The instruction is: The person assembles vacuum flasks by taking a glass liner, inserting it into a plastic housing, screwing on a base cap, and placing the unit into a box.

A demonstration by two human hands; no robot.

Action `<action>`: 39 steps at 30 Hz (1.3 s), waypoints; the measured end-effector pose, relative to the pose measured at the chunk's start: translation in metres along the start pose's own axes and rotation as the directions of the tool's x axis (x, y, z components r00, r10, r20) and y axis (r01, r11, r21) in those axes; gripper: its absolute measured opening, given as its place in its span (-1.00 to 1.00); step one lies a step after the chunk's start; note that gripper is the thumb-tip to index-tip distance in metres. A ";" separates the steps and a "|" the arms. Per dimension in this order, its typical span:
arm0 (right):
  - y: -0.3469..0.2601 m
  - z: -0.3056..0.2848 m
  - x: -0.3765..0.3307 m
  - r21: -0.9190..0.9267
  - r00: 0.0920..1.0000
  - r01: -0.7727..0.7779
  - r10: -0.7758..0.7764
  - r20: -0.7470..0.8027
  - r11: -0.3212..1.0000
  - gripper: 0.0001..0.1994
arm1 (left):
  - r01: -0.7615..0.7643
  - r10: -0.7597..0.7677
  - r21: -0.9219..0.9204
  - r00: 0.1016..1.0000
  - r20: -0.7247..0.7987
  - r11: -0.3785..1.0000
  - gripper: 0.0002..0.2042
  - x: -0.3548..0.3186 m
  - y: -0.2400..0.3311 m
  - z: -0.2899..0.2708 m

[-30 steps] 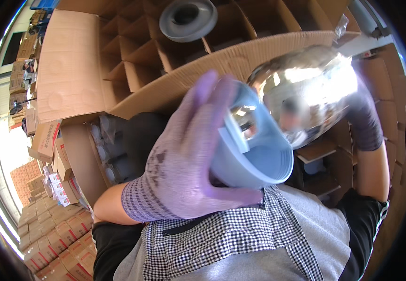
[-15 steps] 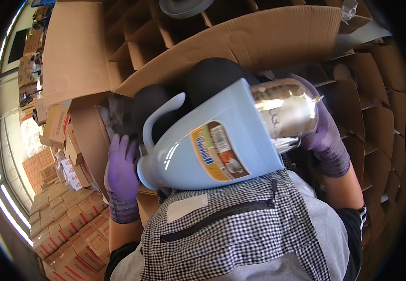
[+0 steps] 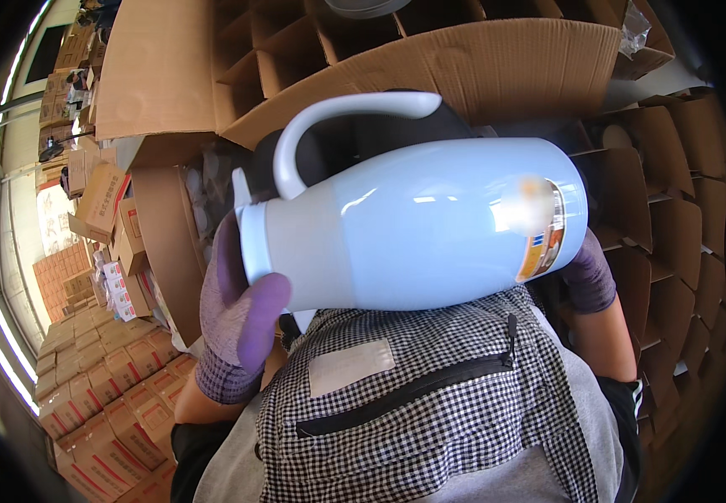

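While the light blue jug (image 3: 430, 218) lies on its side across the front of the person's checked apron (image 3: 438, 461), both hands, in purple knitted gloves, are at its two ends. The left hand (image 3: 250, 310) is curled around the neck end, its thumb on the near side and its fingers reaching up behind the pale rim (image 3: 254, 243), so it pinches the jug there. The right hand (image 3: 588, 272) is at the base, mostly behind it; its fingers are hidden, and one cannot tell how far they are closed

The jug's neck points to the left and its base to the right. Its curved handle (image 3: 363, 103) is uppermost, on the side away from the person, and a colourful label (image 3: 547, 230) sits near the base, partly washed out by glare. Below the jug, the apron shows a pale patch (image 3: 351, 366) and a dark zip (image 3: 405, 397)

Beyond the jug stands an open carton (image 3: 430, 67) with cardboard dividers, a grey round piece (image 3: 367, 7) at its far side. Another divided carton (image 3: 677, 222) is at the right, and many closed boxes (image 3: 111, 386) are stacked at the left
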State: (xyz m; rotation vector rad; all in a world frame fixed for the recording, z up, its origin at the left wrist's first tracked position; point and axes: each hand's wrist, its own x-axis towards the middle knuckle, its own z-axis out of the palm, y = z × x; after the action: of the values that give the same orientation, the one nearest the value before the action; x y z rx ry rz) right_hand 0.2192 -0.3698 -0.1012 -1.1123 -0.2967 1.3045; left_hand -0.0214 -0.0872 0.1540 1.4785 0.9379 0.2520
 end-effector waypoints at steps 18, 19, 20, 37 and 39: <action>-0.124 0.103 0.000 -0.237 0.839 0.541 -0.537 0.090 0.807 -0.24 | 0.004 -0.003 -0.004 0.990 0.142 1.000 -0.34 0.031 -0.096 -0.016; -0.157 0.111 0.010 -0.419 0.729 0.678 -0.625 0.279 0.604 -0.19 | 0.185 -0.156 -0.144 0.968 0.194 0.972 -0.34 0.033 -0.099 -0.013; -0.183 0.110 0.021 -0.688 0.699 0.679 -0.512 0.498 0.257 -0.08 | 0.133 -0.140 0.043 0.956 0.258 0.990 -0.37 0.036 -0.109 -0.015; -0.293 0.212 0.248 -0.909 0.893 0.393 0.181 0.413 0.138 -0.50 | -0.743 0.599 0.291 0.662 0.450 0.602 0.06 0.154 -0.001 -0.087; -0.270 0.155 0.295 -0.833 0.846 0.421 -0.175 0.503 -0.360 -0.45 | -0.713 0.522 0.245 0.664 0.535 0.657 0.10 0.166 0.009 -0.085</action>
State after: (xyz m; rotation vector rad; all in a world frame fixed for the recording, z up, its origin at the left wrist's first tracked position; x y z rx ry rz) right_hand 0.3634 -0.0033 0.0695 -2.0359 -2.0463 0.2522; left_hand 0.0318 0.0875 0.1140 2.1604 0.0631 0.2170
